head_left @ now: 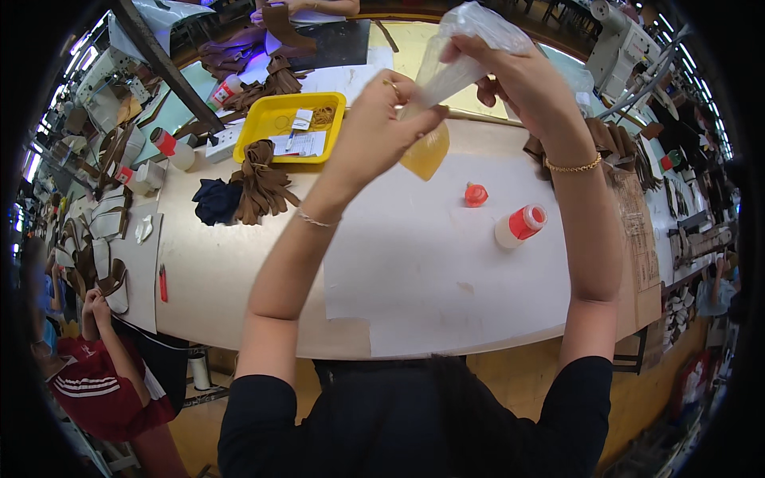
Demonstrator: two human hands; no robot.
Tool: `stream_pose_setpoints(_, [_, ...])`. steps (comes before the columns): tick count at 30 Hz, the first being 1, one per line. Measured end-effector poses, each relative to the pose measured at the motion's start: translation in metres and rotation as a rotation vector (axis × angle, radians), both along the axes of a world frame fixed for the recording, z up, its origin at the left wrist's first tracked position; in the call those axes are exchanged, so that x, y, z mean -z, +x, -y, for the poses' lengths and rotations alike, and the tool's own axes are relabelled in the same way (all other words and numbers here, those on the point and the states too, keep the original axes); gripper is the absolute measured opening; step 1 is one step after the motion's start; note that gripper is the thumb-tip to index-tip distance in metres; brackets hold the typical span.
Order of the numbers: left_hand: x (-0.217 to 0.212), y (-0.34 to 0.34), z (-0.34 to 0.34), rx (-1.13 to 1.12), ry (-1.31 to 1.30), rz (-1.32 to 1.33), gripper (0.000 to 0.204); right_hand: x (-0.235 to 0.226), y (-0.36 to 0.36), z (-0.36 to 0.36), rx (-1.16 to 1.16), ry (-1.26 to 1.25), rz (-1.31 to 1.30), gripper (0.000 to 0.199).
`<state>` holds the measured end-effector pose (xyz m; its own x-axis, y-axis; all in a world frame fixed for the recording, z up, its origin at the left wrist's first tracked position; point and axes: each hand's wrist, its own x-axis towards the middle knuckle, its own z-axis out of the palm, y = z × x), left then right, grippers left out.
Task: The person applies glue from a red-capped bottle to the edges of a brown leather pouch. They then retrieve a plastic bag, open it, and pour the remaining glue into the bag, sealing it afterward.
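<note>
Over the far side of the table I hold up a clear plastic bag (486,22) with yellow, liquid-looking contents (427,155) hanging in its lower corner. My left hand (378,126) is closed round the narrowed middle of the bag, just above the yellow part. Higher up and to the right, my right hand (522,80) grips the bag's loose upper end. Below them stands a translucent bottle (521,227) with a red band and its mouth uncovered. A red cap (476,194) lies apart from it on the white sheet (430,279).
A yellow tray (339,119) holds rubber bands, a pen and paper. Brown strips (263,187) and dark blue cloth (216,201) lie before it. A red cutter (163,283) is at left. A co-worker in red (103,374) sits left; another person's hands (299,6) work opposite.
</note>
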<state>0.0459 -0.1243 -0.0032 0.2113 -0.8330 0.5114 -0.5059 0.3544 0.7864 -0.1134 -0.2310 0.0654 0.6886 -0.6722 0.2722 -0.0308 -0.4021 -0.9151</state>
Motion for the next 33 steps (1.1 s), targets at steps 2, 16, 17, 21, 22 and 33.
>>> stream_pose_setpoints(2, [-0.004,0.008,-0.002,-0.08,-0.028,0.229,0.026,0.017,-0.007,0.008,0.012,0.175,0.06,0.027])
stream_pose_setpoints(16, [-0.007,0.029,-0.001,0.001,0.353,0.512,0.027,0.092,-0.024,0.0,-0.06,0.693,0.443,0.022])
stream_pose_setpoints(17, [-0.009,0.028,0.0,0.004,0.366,0.51,0.027,0.09,-0.024,-0.002,-0.044,0.684,0.428,0.022])
stream_pose_setpoints(21, [-0.017,0.029,0.001,0.04,0.408,0.481,0.027,0.083,-0.033,-0.015,0.022,0.629,0.441,0.028])
stream_pose_setpoints(22, [-0.02,0.03,0.001,0.054,0.417,0.469,0.027,0.084,-0.035,-0.018,0.038,0.611,0.461,0.032])
stream_pose_setpoints(33, [-0.043,0.033,-0.003,-0.026,0.382,0.476,0.022,0.125,-0.043,-0.066,-0.008,0.895,0.572,0.023])
